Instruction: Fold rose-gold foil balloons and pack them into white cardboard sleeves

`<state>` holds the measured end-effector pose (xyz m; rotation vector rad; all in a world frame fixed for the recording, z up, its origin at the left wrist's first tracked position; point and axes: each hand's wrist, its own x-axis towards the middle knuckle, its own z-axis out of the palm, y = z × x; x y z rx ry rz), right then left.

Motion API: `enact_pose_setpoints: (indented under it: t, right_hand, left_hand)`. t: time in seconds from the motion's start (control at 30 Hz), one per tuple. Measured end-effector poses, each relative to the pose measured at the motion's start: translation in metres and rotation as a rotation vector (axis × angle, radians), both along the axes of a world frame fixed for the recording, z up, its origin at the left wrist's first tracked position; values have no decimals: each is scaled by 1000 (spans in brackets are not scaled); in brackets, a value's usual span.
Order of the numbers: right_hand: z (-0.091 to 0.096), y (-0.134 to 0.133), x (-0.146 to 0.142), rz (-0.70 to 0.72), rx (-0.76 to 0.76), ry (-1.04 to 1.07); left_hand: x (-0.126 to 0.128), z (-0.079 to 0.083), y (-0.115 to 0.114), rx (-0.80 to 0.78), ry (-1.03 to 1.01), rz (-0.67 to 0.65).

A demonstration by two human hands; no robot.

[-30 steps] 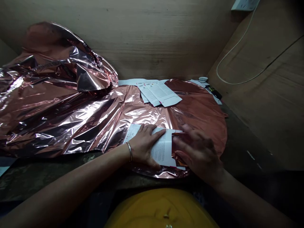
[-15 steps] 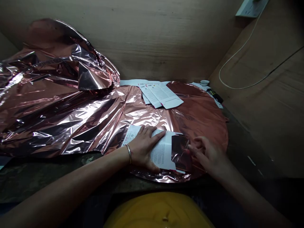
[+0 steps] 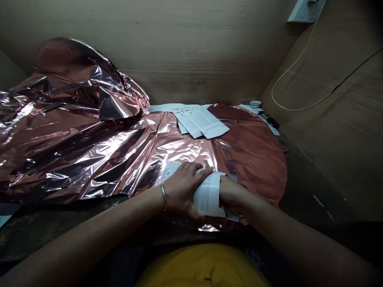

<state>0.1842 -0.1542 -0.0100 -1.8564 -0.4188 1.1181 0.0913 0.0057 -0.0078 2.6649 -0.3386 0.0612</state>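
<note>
My left hand lies across a white printed paper envelope, its thumb at the near edge and its fingers toward the far edge. The envelope bows upward under this grip, its mouth facing right. My right hand reaches into that mouth from the right. Its fingers are hidden inside, so what they hold, if anything, does not show. Under the envelope spreads a large shiny rose-gold foil sheet.
Several similar printed envelopes lie fanned on the foil near the back wall. At the back right are a small white dish and a black and yellow object. Foil piles up at left. A cable hangs from a wall socket.
My right hand has moved left, from beside the envelope's mouth into it. The dark shiny piece at the mouth is out of sight, and the envelope now bulges.
</note>
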Motion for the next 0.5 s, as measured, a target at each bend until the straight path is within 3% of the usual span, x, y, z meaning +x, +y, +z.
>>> enact_pose_setpoints:
  t: [0.07, 0.23, 0.3, 0.37, 0.43, 0.5]
  right_hand:
    - [6, -11, 11, 87, 3, -83]
    - [11, -36, 43, 119, 13, -916]
    - [5, -40, 44, 158, -22, -954]
    - [2, -46, 36, 206, -70, -861]
    - [5, -54, 25, 279, -126, -786]
    - [13, -61, 16, 361, -106, -843]
  left_hand:
    - [-2, -4, 6, 17, 0, -34]
    - [3, 0, 18, 68, 140, -175]
    - [4, 5, 19, 91, 182, -196]
    - [0, 10, 21, 102, 196, -165]
    - [-8, 12, 24, 77, 214, -126]
    - [-17, 10, 26, 28, 214, -90]
